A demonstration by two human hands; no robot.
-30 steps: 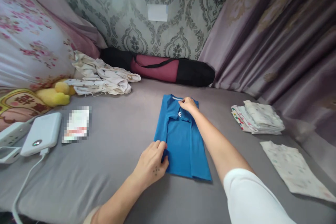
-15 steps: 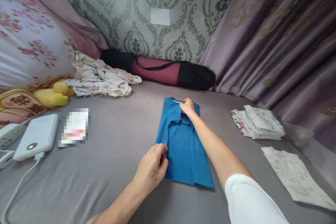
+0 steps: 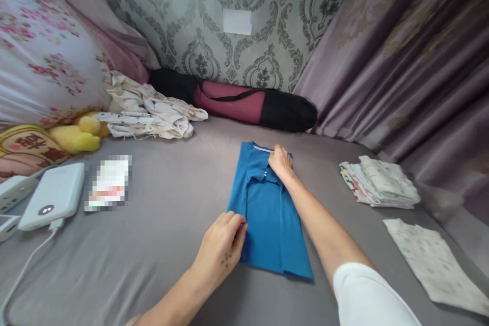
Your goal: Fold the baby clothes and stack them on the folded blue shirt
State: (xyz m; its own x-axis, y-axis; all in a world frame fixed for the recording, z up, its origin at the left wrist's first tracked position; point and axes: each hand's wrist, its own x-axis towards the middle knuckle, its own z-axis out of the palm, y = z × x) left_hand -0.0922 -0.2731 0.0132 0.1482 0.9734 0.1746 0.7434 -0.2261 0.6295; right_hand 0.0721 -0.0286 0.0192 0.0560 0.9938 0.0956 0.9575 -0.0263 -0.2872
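Note:
A blue long-sleeved shirt (image 3: pixel 263 224) lies on the bed with its sides and sleeves folded inward, its collar toward the wall. My left hand (image 3: pixel 223 239) is closed in a pinch at the shirt's left edge, near the lower half; the fingertips are partly hidden behind the thumb. At the collar, my right hand (image 3: pixel 281 162) has its fingers curled on the fabric of the right shoulder. A small bunched fold shows just below that hand.
To the right lie a stack of folded clothes (image 3: pixel 382 183) and a folded pale garment (image 3: pixel 435 265). A maroon and black bag (image 3: pixel 233 104) runs along the wall. At left are crumpled white cloth (image 3: pixel 153 109), a power bank (image 3: pixel 53 196) with a cable, and a blurred packet (image 3: pixel 110 181).
My right hand has shifted slightly right along the collar, and more of the neckline shows. My left hand stays at the shirt's left edge. The view has moved a little.

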